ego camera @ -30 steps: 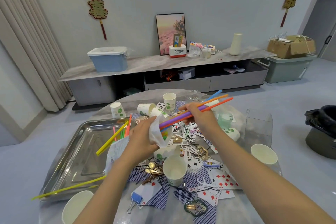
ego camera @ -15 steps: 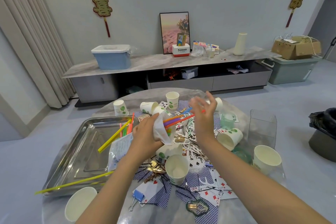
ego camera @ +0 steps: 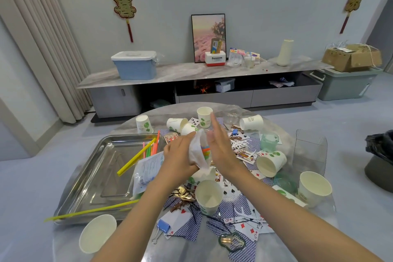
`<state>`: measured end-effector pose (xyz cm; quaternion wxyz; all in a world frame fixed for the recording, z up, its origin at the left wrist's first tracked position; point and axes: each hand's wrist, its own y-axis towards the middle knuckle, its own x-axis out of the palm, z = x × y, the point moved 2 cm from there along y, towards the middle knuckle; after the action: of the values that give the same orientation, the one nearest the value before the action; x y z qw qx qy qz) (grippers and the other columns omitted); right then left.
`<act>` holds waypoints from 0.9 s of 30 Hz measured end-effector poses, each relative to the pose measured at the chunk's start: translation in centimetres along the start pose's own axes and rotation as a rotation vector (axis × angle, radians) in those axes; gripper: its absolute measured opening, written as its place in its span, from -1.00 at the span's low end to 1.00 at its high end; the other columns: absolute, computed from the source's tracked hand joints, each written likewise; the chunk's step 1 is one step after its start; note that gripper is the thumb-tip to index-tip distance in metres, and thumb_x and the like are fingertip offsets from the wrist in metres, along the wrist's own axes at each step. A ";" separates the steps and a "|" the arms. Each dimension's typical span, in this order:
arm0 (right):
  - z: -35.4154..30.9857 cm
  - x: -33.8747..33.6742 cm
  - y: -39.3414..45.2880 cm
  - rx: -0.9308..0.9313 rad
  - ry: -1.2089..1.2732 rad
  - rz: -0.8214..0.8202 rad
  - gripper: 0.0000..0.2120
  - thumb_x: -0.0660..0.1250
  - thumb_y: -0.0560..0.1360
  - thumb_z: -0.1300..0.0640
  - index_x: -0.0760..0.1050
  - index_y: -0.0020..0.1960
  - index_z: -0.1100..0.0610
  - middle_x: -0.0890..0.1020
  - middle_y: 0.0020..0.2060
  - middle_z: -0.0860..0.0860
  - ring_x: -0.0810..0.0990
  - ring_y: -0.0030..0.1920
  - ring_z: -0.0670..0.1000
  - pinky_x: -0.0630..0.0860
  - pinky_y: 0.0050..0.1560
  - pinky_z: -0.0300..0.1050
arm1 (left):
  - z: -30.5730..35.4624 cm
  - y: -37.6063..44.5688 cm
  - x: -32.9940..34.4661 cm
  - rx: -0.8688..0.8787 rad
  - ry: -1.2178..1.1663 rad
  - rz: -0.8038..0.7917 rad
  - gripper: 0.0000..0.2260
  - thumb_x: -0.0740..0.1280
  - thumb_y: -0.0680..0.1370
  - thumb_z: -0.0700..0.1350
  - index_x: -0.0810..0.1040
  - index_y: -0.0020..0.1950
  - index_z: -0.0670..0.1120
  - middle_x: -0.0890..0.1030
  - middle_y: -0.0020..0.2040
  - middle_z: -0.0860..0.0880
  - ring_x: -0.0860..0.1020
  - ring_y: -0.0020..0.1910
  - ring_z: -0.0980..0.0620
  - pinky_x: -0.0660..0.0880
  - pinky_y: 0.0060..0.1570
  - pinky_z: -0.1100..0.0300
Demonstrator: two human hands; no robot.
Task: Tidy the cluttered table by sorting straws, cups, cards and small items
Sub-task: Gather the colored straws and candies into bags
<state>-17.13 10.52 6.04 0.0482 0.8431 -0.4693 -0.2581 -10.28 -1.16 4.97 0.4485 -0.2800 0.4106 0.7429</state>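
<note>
Both hands are up over the middle of the tabletop. Left hand is gripping a white paper sleeve or bag, fingers curled round it, and you can see the coloured ends of a bunch of straws poking out of its open side. Right hand is flat and open, fingers straight and pointing up, palm right up against the straw ends; it's a bit blurry, so I can't tell if it's actually touching them.

Just left of the hands sits a steel tray with a few more straws leaning in it, yellow, green, orange and pink, plus a printed plastic packet over its right edge. One long yellow straw lies across the tray's near rim.

Below the hands an upright paper cup stands on a mess of playing cards, with hair pins and a blue binder clip nearby. More paper cups are all over: some tipped on their sides, others upright at the near-left edge, the right side and the far side. A clear plastic box stands at the right.
</note>
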 end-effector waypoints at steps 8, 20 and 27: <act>-0.3 -2.7 0.8 0.293 0.274 -0.059 -0.29 -0.17 0.41 -0.42 0.27 0.43 -0.13 0.33 0.43 -0.03 0.36 0.36 0.00 0.25 0.38 0.00 | 1.5 0.3 -0.1 0.061 0.019 -0.107 -0.27 0.40 0.43 -0.22 0.15 0.50 0.13 0.29 0.39 0.10 0.15 0.42 0.04 -0.04 0.33 0.21; 0.6 -12.5 -0.4 0.530 0.206 0.145 -0.76 0.25 0.55 -0.03 0.58 -0.09 0.11 0.66 -0.14 0.13 0.64 -0.15 0.15 0.60 -0.11 0.06 | 10.0 5.4 2.0 0.350 0.135 -0.360 -0.22 0.32 0.43 -0.36 0.07 0.54 0.08 0.22 0.49 0.05 0.13 0.44 0.01 0.05 0.39 0.13; 5.1 -11.6 -2.0 0.781 0.628 0.398 -0.78 0.17 0.61 0.13 0.50 0.09 0.25 0.59 0.02 0.23 0.60 -0.02 0.20 0.57 -0.24 0.05 | 8.1 5.0 5.0 0.150 0.190 -0.422 -0.21 0.47 0.43 -0.01 0.09 0.53 0.05 0.11 0.50 -0.08 0.14 0.46 -0.11 0.19 0.42 -0.11</act>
<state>-23.03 21.94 5.55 -0.0829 0.7298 -0.6439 0.2144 -17.34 6.70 6.91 0.5726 -0.3939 0.4376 0.5705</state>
